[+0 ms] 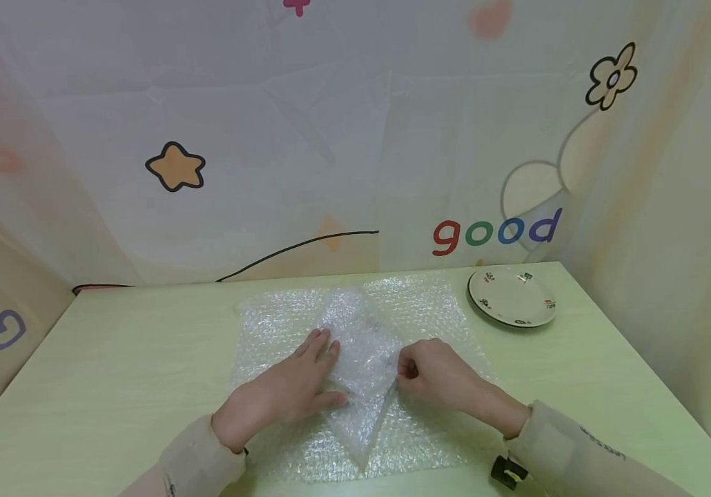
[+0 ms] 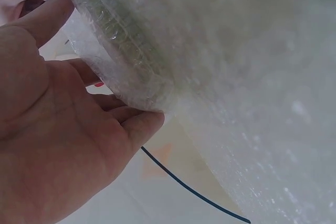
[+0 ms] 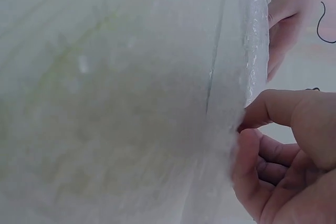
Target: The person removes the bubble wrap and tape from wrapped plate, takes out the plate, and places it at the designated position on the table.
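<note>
A sheet of clear bubble wrap [image 1: 436, 442] lies across the middle of the table. On it sits a bundle [image 1: 364, 352] of folded bubble wrap, with pointed ends toward the back and front. Faint marks show through its layers, but what is inside is hidden. My left hand [image 1: 284, 390] rests on the bundle's left side with fingers spread and thumb apart; the left wrist view has its fingertips along the folded edge [image 2: 149, 95]. At the bundle's right edge, my right hand [image 1: 439, 376] pinches the bubble wrap between thumb and forefinger, with the other fingers curled.
White plates [image 1: 513, 297] with small printed marks are stacked at the back right of the pale green table [image 1: 144, 345]. Behind it hangs a printed curtain [image 1: 268, 172], with more curtain at both sides. A black strap piece [image 1: 508, 473] shows under my right sleeve.
</note>
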{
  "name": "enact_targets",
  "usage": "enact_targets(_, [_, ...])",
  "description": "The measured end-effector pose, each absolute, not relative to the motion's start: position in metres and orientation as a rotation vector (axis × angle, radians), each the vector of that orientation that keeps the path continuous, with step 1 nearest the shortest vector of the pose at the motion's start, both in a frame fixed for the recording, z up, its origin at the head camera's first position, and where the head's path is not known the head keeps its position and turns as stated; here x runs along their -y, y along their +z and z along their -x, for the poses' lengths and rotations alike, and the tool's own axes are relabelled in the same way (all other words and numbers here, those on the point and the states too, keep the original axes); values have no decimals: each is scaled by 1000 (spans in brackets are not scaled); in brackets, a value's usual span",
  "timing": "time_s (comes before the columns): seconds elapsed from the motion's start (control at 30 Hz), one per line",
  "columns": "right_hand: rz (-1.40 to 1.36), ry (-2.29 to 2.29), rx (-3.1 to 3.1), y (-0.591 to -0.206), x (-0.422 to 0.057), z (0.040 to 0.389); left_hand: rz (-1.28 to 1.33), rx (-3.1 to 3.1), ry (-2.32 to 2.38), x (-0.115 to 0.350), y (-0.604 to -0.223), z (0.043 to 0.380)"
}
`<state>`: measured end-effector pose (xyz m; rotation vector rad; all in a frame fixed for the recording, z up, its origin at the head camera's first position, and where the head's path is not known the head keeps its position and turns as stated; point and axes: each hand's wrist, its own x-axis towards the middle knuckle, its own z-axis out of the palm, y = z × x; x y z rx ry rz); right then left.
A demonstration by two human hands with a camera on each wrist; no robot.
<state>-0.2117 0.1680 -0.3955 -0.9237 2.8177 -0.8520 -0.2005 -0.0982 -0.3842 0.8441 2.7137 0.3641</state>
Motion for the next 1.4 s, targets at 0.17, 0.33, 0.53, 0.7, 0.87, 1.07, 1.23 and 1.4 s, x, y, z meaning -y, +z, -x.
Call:
enact_targets(0.17, [923,-841,-2804,-393,-167,212,-846,-2716,349,97,-384,201])
enact_targets(0.33, [922,-837,-2759,-389,-167,213,-845,-2721,326,96,-384,202])
enact_targets(0.53, [906,-881,-2688,-386,-169,215,-843,-2724,317,96,-384,203])
enact_targets(0.7, [857,-956,-2608,-385,-170,214,-839,-2720,331,96,-383,202])
enact_targets(0.87, [734,-998,-2542,-384,-170,214,-834,-2721,351,96,-383,202])
enact_targets(1.07, [628,-1047,-2498,-380,-171,212,-820,-2705,391,98,-385,204])
enact_targets(1.23, [587,-1076,-2521,-376,-172,212,-819,-2684,435,102,-386,205])
enact_targets(1.4, [612,-1115,-2560,-373,-173,214,-811,-2645,505,107,-384,207])
